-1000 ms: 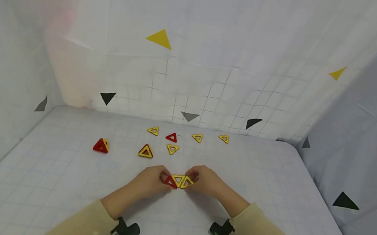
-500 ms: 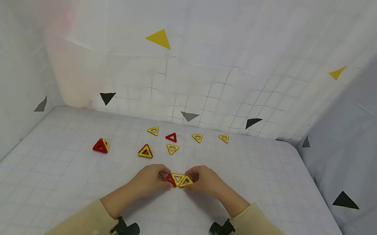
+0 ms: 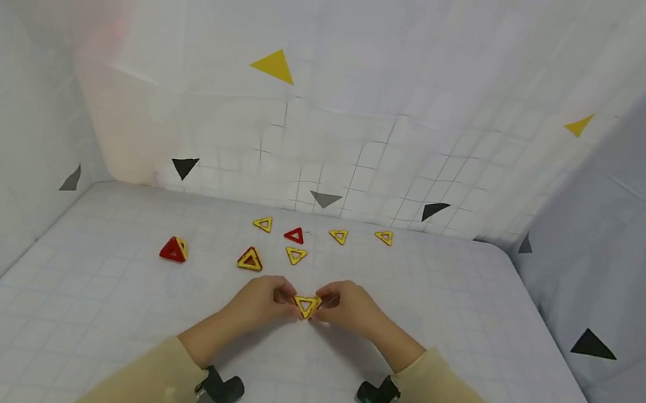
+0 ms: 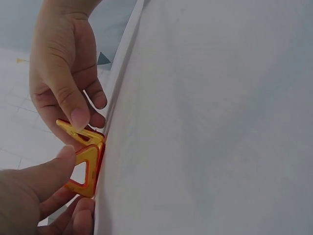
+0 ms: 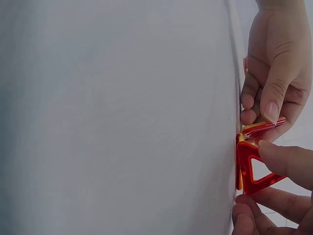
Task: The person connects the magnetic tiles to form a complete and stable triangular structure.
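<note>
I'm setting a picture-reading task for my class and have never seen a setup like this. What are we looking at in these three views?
There is no robot here: a person works with bare hands. The wide picture comes from a camera on the head, looking forward and down. The other two come from cameras on the wrists; the black devices at the sleeves are probably those.

On the white gridded tabletop lie four yellow triangular frames, a red triangular frame and two red-and-yellow pyramid-like shapes.

In the middle, the left hand and right hand pinch opposite sides of a joined yellow-and-red piece, its outer triangles tilted up. Each wrist picture shows its own hand nearest, the other beyond.
</note>
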The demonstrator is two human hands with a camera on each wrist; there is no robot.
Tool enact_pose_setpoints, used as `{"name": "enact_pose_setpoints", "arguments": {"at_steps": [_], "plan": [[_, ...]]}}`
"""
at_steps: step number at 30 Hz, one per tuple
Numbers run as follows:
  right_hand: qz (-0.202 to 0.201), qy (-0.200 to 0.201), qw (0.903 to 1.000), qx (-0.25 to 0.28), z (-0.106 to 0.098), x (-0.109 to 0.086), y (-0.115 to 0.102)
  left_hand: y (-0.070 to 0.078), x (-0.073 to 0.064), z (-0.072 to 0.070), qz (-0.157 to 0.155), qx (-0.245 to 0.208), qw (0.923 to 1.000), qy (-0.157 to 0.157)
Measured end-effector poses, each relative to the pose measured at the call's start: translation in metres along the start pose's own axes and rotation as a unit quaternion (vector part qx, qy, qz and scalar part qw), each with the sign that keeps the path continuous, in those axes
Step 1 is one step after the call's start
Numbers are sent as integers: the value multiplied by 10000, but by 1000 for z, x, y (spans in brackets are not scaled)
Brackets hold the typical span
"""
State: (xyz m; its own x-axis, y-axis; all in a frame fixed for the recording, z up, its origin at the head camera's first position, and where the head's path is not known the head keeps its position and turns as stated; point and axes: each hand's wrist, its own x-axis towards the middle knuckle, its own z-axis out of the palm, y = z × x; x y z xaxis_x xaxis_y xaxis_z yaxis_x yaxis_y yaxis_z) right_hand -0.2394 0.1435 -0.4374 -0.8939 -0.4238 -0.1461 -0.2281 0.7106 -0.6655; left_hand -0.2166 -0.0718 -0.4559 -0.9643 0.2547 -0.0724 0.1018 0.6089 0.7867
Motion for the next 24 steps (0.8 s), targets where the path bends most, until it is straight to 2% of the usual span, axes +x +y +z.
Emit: {"name": "enact_pose_setpoints", "arguments": {"at_steps": [12,24], "plan": [[-38,142,9999,-7,0,-1,-2,-2,2,1,175,-352,9991,131],[-130,177,9995,-217,0,2,-2,-7,9,4,144,-437,9989,76]]}}
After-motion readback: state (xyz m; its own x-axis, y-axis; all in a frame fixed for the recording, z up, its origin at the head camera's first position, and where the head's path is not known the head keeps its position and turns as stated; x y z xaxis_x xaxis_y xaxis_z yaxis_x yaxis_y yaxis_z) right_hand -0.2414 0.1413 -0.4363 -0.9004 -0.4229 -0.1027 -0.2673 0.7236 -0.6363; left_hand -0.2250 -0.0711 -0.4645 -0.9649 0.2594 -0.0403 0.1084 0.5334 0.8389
